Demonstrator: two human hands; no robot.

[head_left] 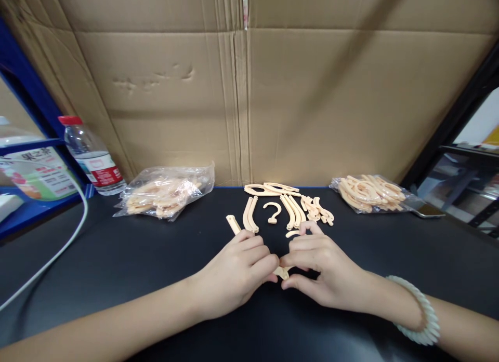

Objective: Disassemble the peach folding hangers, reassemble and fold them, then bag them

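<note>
My left hand (239, 271) is closed around a cream hanger arm (233, 224), whose flat end sticks out beyond the knuckles. Just right of it, my right hand (327, 271) pinches a cream hanger piece (282, 272) between thumb and forefinger. The two hands meet at this piece; the fingers hide most of it, so I cannot tell how the parts join. A curved cream tip (293, 233) shows beyond my right fingers. Past the hands lie a hanger hook (275, 212), curved arms on its left (250, 214) and more curved arms on its right (293, 212).
Small wavy pieces (318, 211) and long slotted pieces (272, 189) lie farther back on the black table (175, 268). Clear bags of parts stand left (166, 193) and right (370, 193). A bottle (95, 159) leans near the blue shelf; a white cable (74, 242) crosses the left side.
</note>
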